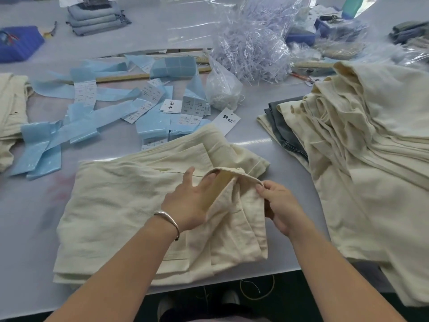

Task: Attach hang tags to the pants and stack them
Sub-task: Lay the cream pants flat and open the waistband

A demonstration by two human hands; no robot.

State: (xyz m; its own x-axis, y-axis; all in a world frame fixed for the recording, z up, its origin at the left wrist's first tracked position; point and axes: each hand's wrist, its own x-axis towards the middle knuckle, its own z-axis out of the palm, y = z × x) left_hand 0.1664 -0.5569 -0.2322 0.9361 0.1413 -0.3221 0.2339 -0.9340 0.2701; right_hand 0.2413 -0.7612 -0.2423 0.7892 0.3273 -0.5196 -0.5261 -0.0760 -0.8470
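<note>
A folded pair of cream pants (pixel 130 205) lies on the near part of the desk (pixel 255 138), right in front of the person. Its waistband (pixel 234 174) is lifted off the fabric at the pants' right side and arches between the two hands. The left hand (pixel 185 205), with a silver bangle (pixel 169 220) on its wrist, rests on the cloth with fingers spread and straight, the fingertips reaching under the raised band from about 9 o'clock of it. The right hand (pixel 281 210) pinches the band's other end between thumb and curled fingers, at roughly 4 o'clock of the arch.

At 12 o'clock of the pants, touching their far edge, a white hang tag (pixel 226 120) with dark characters sticks out. Beyond it, more printed tags (pixel 192 110) lie among pale blue plastic strips (pixel 76 126) scattered toward 10 o'clock. A small clear bag of white string (pixel 221 89) sits at 12 o'clock, with a big heap of clear plastic fasteners (pixel 250 45) behind it. At 3 o'clock, a tall rumpled pile of cream pants (pixel 371 145) covers a grey pair (pixel 282 126) at its base. More cream cloth (pixel 11 108) lies at the left edge, around 9 o'clock. Far off at 11 o'clock stand a stack of folded denim (pixel 96 16) and a blue bin (pixel 18 43).
</note>
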